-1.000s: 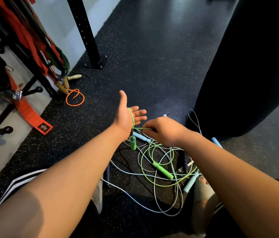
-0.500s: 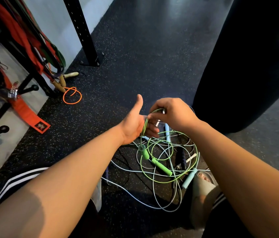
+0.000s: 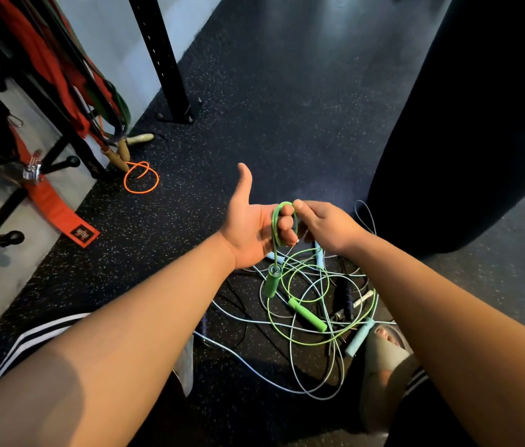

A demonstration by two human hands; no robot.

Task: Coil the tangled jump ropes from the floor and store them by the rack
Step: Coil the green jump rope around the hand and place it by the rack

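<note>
A tangle of jump ropes lies on the black rubber floor below my hands. The green jump rope (image 3: 306, 341) runs up out of it and loops around the bent fingers of my left hand (image 3: 248, 233), palm up, thumb out. One green handle (image 3: 271, 282) hangs just under that hand; the other green handle (image 3: 308, 316) lies in the pile. My right hand (image 3: 329, 227) pinches the green cord at the top of the loop. A pale blue rope (image 3: 254, 379) with a blue handle (image 3: 358, 338) and a dark rope handle (image 3: 345, 295) stay on the floor.
The rack (image 3: 61, 150) with red and green bands stands at the left by the wall. An orange rope (image 3: 141, 182) with wooden handles lies at its foot. A black upright post (image 3: 164, 59) stands behind. A black punching bag (image 3: 464, 124) hangs close on the right. My sandalled foot (image 3: 384, 350) touches the pile.
My right hand has carried the green cord up and over my left hand's fingers, forming a loop there. The hanging green handle rose slightly; my left fingers bent inward.
</note>
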